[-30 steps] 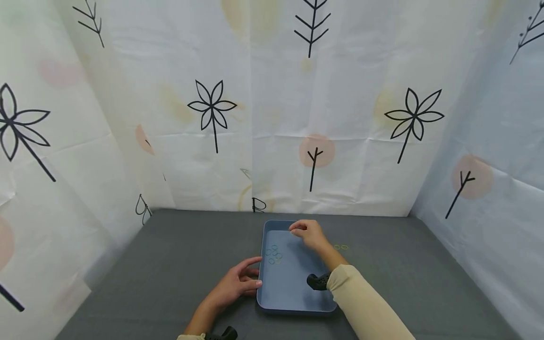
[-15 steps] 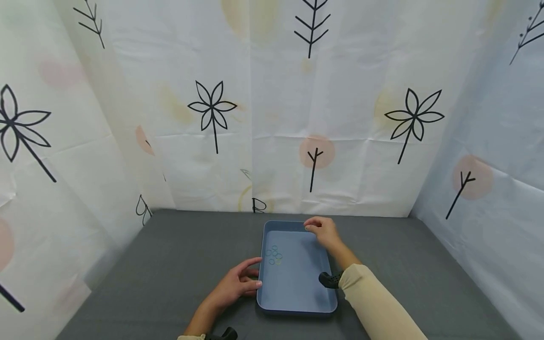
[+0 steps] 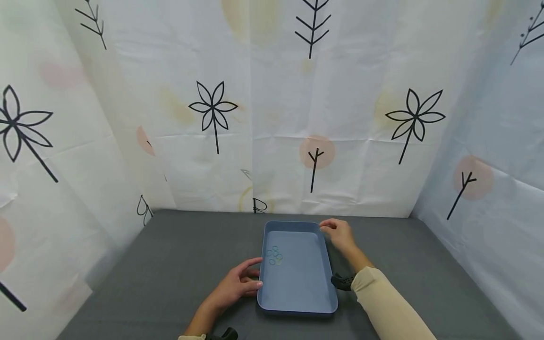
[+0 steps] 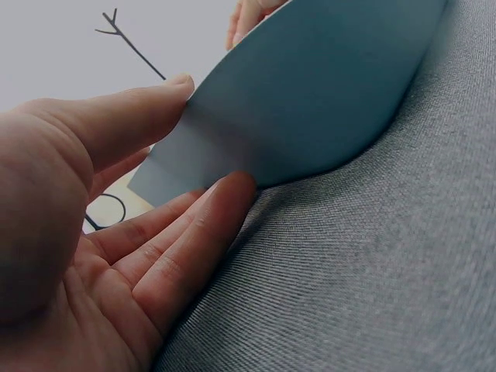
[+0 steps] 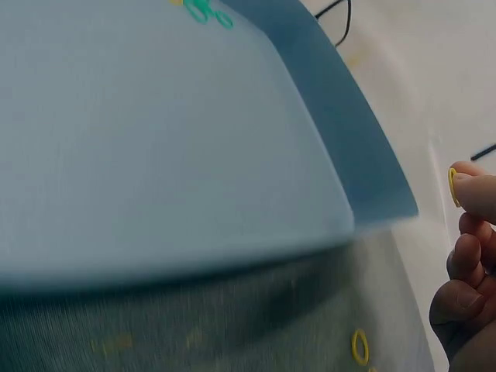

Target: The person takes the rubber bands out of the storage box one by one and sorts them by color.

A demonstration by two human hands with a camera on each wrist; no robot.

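A blue rectangular tray lies on the grey cloth. My left hand touches its left side, the thumb near the rim and the fingertips low on the outer wall, fingers fairly straight. Above the tray's far right corner, just outside the rim, my right hand pinches a small yellow ring between thumb and finger. Several thin green rings lie in the left part of the tray, along with a yellow one. Another yellow ring rests on the cloth right of the tray.
Grey cloth covers the table around the tray. A white patterned curtain stands behind it and along both sides. A black device is strapped to my right wrist, another to my left.
My right hand has moved right, from over the tray's far end to past its right rim, with the yellow ring pinched. The left hand and the tray stay where they were.
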